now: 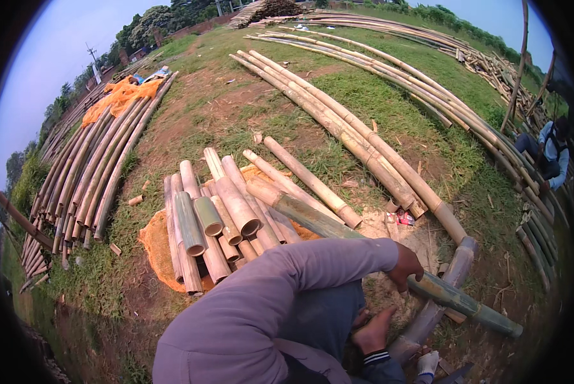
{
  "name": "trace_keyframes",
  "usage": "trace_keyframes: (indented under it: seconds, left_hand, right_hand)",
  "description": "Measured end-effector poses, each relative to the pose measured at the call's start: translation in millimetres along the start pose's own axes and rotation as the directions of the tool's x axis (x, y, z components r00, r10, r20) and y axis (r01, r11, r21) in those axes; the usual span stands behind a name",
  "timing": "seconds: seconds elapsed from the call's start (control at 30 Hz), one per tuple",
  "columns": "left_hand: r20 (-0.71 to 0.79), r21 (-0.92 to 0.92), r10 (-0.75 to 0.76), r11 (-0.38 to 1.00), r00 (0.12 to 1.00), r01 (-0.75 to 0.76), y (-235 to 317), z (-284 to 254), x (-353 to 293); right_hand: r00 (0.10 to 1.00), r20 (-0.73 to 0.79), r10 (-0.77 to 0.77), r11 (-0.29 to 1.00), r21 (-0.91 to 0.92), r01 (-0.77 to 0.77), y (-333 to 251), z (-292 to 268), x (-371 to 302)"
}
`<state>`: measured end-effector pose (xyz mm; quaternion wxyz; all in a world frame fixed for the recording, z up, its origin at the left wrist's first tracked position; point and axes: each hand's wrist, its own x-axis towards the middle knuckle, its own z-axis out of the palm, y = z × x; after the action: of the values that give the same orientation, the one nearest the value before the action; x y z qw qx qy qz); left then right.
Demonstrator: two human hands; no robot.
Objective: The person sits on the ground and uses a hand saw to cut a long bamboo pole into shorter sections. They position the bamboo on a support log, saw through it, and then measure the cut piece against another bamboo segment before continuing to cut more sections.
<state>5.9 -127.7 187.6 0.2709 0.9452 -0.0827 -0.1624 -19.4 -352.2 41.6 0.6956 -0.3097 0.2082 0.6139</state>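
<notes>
The left hand [405, 265] curls closed around a greenish bamboo pole [389, 265]; its long axis runs from the upper left, off the stack, down to the right past the hand — the far end points lower right. The right hand [428, 363], lower and gloved, sits near a second pole; whether it grips I cannot tell. Cut bamboo pieces [216, 224] lie left of the hands on orange netting [155, 246].

We're outdoors on patchy green grass w/ bare brown dirt [191, 102], hazy blue sky [63, 38] & dark green trees [159, 19] behind.
</notes>
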Motion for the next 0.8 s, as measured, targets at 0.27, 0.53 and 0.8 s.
trace_keyframes:
  seconds: [0.27,0.53,0.8]
  left_hand:
    - [0.016,0.020,-0.049,0.999,0.999,0.048,-7,-7,-15]
    - [0.077,-0.040,0.004,0.999,0.997,-0.001,-13,-14,-13]
    - [0.142,-0.088,-0.048,0.994,0.989,0.061,0,-21,-18]
  right_hand:
    - [0.995,0.090,0.033,0.996,0.078,-0.040,4,-8,5]
    - [0.681,-0.159,-0.715,-0.054,-0.959,-0.279,-163,-183,-81]
    - [0.624,-0.166,-0.764,-0.030,-0.956,-0.291,-155,-146,-107]
